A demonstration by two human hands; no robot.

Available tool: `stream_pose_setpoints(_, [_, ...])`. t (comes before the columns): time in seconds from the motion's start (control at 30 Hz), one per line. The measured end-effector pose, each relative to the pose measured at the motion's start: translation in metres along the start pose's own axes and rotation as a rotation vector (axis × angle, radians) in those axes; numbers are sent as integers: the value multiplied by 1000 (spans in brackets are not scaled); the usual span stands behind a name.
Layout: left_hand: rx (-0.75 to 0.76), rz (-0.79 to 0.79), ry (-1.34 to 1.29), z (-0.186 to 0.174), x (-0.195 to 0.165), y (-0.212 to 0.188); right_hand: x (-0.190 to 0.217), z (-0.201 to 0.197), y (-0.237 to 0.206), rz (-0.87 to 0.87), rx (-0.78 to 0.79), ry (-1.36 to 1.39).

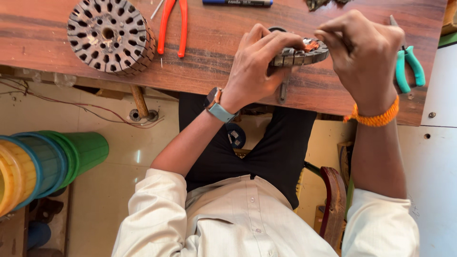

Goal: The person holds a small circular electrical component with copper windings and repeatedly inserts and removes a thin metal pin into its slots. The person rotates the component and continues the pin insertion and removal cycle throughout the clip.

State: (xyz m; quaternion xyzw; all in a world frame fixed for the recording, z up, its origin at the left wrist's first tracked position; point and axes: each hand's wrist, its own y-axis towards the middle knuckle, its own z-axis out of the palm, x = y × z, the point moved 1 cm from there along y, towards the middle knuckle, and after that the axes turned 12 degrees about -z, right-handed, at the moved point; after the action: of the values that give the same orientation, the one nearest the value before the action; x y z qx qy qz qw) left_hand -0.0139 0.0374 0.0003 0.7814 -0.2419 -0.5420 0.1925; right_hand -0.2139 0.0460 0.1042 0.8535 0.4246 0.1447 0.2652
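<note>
Upper centre of the frame, the left hand [257, 66] clamps the flat stator [300, 52] at the bench [214, 71] edge; the right hand [364, 57], fingers pinched together, works its top from the right.

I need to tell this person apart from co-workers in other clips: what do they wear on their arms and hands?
Both hands are bare, no gloves. The left wrist carries a watch with a pale blue strap; the right wrist has an orange braided thread band. Cream shirt sleeves are rolled up to about the elbows.
</note>
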Motion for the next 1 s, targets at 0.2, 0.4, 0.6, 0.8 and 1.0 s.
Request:
stream_pose_setpoints(0.2, [364, -371, -913, -11, 17, 19, -11, 10, 26, -149, 79, -82])
stream_pose_setpoints(0.4, [393, -377, -850, -1, 23, 31, 9, 2, 23, -63, 97, -41])
stream_pose_setpoints(0.6, [450, -159, -829, -8, 34, 29, 34, -4, -3, 245, 160, 202])
stream_pose_setpoints(0.8, [436, -169, -711, -5, 33, 33, 54, 7, -29, 366, 122, 214])
stream_pose_setpoints(1.0, [210, -122, -354, -14, 5, 18, 58, 35, -56, 421, 81, 215])
